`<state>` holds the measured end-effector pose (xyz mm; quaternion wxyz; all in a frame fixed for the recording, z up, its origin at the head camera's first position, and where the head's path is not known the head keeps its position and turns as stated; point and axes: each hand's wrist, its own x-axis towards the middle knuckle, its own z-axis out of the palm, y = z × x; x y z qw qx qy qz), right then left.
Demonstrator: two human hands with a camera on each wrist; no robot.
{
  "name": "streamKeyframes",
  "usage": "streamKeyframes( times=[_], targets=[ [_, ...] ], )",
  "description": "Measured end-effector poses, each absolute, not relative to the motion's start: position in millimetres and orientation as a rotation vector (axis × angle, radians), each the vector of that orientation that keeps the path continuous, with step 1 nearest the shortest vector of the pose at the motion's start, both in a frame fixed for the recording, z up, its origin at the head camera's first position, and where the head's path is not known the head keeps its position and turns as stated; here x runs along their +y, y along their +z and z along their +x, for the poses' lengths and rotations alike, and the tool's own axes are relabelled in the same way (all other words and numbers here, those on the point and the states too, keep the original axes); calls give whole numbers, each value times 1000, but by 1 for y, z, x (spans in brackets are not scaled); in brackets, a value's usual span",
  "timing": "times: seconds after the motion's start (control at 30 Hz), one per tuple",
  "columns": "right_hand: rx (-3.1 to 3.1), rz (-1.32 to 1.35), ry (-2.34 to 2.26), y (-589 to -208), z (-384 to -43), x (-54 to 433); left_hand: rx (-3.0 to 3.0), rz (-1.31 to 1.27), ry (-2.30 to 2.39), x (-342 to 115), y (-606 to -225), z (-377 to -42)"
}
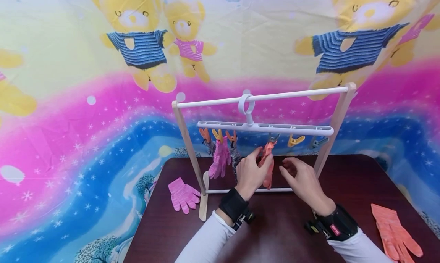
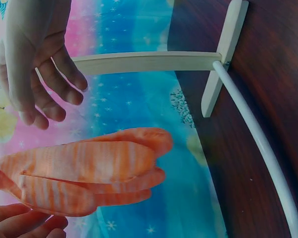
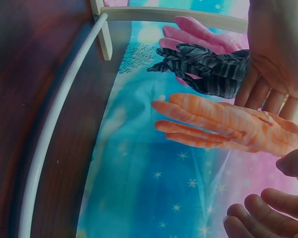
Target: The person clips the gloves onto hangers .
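Observation:
An orange striped glove (image 1: 268,173) hangs from a grey-blue clothespin (image 1: 274,137) on the white clip hanger (image 1: 295,129). My left hand (image 1: 252,173) is at the glove's left side, its fingers extended beside the fabric; whether they touch it is hard to tell. To the right, my right hand (image 1: 306,183) is apart from the glove, with loosely bent fingers and nothing in them. In the left wrist view the right hand (image 2: 42,64) hangs above the glove (image 2: 89,163). Left of it on the hanger, a pink glove (image 1: 219,162) and two dark grey gloves (image 1: 235,156) hang from clothespins.
Yellow (image 1: 295,141) and grey-blue (image 1: 319,142) clothespins without gloves hang at the hanger's right end. A wooden stand with a white top rod (image 1: 295,95) carries the hanger. On the dark table (image 1: 275,225) lie a pink glove (image 1: 183,195) at left and an orange glove (image 1: 393,232) at right.

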<state>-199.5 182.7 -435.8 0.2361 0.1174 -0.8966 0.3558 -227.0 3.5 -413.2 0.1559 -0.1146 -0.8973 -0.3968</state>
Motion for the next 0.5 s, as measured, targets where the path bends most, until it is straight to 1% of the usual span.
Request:
streamKeyframes(
  times=[0.5],
  targets=[
    [-2523, 278, 946, -448, -190, 191, -2602, -291, -1127, -7, -434, -215]
  ],
)
